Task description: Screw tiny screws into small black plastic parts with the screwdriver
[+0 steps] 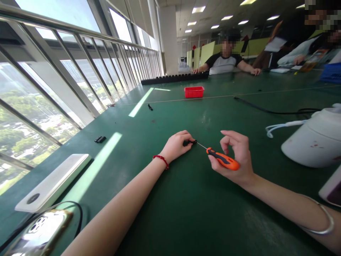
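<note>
My left hand [179,145] pinches a small black part [189,142] against the tabletop; the fingers cover some of it, and its kind cannot be made out. My right hand [236,156] has an orange and black screwdriver [225,160], its handle lying along the thumb while the index finger is raised off it. The thin shaft points left, and its tip meets or nearly meets the right end of the black part.
Left on the green table [149,199] lie a white power bank [53,181], a phone [39,231] and small black pieces [100,139]. Ahead sits a red bin [194,92]. A white bottle [311,138] and black cable [277,111] are right. Opposite, a person [226,64] sits.
</note>
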`<state>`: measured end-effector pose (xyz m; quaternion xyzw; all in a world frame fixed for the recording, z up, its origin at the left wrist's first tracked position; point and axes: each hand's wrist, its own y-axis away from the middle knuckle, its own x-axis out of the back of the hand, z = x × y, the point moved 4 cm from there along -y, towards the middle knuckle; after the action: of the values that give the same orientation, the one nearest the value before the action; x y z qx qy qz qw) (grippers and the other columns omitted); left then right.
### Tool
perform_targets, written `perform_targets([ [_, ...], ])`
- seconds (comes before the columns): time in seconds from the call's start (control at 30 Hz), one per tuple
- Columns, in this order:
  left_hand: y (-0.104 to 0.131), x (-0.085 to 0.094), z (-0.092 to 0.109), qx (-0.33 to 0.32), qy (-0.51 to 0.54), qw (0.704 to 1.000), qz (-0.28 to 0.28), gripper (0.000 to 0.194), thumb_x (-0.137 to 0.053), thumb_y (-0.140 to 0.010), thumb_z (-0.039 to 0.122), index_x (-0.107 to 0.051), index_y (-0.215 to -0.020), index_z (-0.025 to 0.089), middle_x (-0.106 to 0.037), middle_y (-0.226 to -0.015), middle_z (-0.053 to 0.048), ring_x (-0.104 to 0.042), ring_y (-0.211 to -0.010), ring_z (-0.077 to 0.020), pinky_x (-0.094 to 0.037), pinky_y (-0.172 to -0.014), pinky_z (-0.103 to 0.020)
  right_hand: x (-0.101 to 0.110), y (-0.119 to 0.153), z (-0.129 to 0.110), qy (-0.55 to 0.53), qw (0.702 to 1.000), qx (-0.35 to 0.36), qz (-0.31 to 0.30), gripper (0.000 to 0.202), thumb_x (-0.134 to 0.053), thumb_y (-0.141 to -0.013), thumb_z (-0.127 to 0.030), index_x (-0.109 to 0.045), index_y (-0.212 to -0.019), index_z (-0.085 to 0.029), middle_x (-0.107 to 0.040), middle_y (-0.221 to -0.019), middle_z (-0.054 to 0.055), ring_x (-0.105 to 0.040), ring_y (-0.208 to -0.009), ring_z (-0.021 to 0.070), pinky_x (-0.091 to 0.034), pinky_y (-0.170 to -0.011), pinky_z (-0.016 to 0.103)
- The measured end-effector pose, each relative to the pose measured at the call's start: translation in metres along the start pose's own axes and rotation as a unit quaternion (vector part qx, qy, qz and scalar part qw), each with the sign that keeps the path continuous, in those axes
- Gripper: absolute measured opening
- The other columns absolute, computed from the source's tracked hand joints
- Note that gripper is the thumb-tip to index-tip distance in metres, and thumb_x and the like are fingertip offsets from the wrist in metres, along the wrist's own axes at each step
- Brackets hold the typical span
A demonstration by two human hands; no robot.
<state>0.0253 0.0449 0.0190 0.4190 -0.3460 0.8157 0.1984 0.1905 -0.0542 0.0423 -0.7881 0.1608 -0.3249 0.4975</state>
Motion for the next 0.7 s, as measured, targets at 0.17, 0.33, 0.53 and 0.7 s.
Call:
perform_targets([
  [0.17, 0.0000, 0.0002, -0.0008, -0.008, 0.000, 1.000, 0.003, 0.015, -0.055, -0.081, 0.016, -0.067, -0.088, 0.018, -0.065, -0.098, -0.004, -0.062, -0.087, -0.0160, -0.051, -0.081, -0.027, -0.0004, -0.0022, -0.0081, 0.021, 0.998, 0.048, -0.044, 0.024, -0.066, -0.076, -0.023, -0.054, -0.097, -0.025, -0.056, -0.052, -0.009, -0.049, -0.049, 0.0118, -0.041, -0.067, 0.034],
  [0.33, 0.0001, -0.0010, -0.0017, -0.015, -0.006, 1.000, 0.001, 0.016, -0.055, -0.081, 0.015, -0.067, -0.089, 0.018, -0.065, -0.097, -0.004, -0.062, -0.087, -0.0160, -0.051, -0.081, -0.027, 0.0006, -0.0021, -0.0036, 0.010, 1.000, 0.010, -0.001, 0.038, -0.064, -0.074, -0.021, -0.050, -0.109, -0.024, -0.056, -0.069, -0.005, -0.056, -0.058, 0.0132, -0.044, -0.065, 0.033],
  [0.53, -0.0007, -0.0003, -0.0004, -0.003, -0.005, 1.000, 0.003, 0.014, -0.056, -0.080, 0.016, -0.068, -0.087, 0.018, -0.065, -0.097, -0.004, -0.063, -0.087, -0.0164, -0.051, -0.080, -0.027, -0.0013, -0.0015, -0.0040, 0.021, 0.999, 0.013, -0.038, 0.025, -0.066, -0.076, -0.026, -0.055, -0.097, -0.026, -0.049, -0.050, -0.010, -0.048, -0.048, 0.0120, -0.042, -0.066, 0.034],
  [0.7, -0.0008, -0.0002, 0.0006, 0.000, 0.000, 1.000, 0.002, 0.014, -0.055, -0.080, 0.016, -0.067, -0.087, 0.018, -0.065, -0.098, -0.003, -0.062, -0.087, -0.0163, -0.051, -0.081, -0.027, 0.0003, 0.0005, 0.0001, 0.008, 1.000, -0.012, -0.006, 0.036, -0.065, -0.073, -0.022, -0.052, -0.106, -0.025, -0.058, -0.071, -0.004, -0.057, -0.061, 0.0145, -0.045, -0.067, 0.034],
])
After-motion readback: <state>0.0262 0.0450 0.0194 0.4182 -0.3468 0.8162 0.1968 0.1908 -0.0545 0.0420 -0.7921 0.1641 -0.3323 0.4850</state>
